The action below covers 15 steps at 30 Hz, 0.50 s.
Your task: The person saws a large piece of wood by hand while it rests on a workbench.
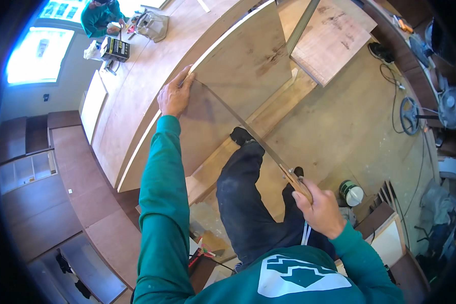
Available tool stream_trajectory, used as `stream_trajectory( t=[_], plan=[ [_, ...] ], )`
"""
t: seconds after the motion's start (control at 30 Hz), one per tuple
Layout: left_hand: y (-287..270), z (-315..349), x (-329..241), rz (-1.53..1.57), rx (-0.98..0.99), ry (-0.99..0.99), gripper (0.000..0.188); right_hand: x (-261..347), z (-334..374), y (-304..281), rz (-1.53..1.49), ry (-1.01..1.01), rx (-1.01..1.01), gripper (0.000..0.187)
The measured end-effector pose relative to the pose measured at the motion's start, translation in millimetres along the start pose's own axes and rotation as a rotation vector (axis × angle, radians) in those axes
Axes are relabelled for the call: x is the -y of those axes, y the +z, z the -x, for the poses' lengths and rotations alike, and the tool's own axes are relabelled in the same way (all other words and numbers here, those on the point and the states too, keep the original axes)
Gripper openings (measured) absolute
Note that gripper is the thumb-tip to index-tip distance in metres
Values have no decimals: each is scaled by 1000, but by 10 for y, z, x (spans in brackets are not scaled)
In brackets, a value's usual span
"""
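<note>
My left hand [175,96] presses flat on the edge of a large plywood sheet [248,55], fingers spread at the spot where a handsaw blade [238,121] meets the wood. My right hand [316,205] is closed around the saw's wooden handle [300,186]. The thin blade runs diagonally from my right hand up to the left hand. Both sleeves are green. My dark trouser legs and black shoes [240,136] show below the sheet.
A long plywood workbench [152,66] lies beyond the sheet. At its far end another person in a green top [99,17] works beside a dark box [115,49] and a bag. A second board [329,38] leans right. Fans, cables and a green-white can [350,192] lie on the floor.
</note>
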<state>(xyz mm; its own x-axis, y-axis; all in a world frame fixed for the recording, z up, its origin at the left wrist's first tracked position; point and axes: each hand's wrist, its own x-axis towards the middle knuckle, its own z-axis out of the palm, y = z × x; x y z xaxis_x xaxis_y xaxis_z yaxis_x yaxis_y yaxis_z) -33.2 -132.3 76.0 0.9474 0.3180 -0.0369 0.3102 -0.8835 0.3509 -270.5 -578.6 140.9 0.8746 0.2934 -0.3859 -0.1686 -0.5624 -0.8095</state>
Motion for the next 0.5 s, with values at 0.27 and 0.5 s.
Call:
stream_trajectory(
  t=[0.27,0.5],
  plan=[
    [257,-45,90,-24,-37,62,54,487,-2304,967,33,-147,-101,60],
    [281,-126,264,201,-85,254,51,519,-2415,1076,20,-158,-64,69]
  ],
)
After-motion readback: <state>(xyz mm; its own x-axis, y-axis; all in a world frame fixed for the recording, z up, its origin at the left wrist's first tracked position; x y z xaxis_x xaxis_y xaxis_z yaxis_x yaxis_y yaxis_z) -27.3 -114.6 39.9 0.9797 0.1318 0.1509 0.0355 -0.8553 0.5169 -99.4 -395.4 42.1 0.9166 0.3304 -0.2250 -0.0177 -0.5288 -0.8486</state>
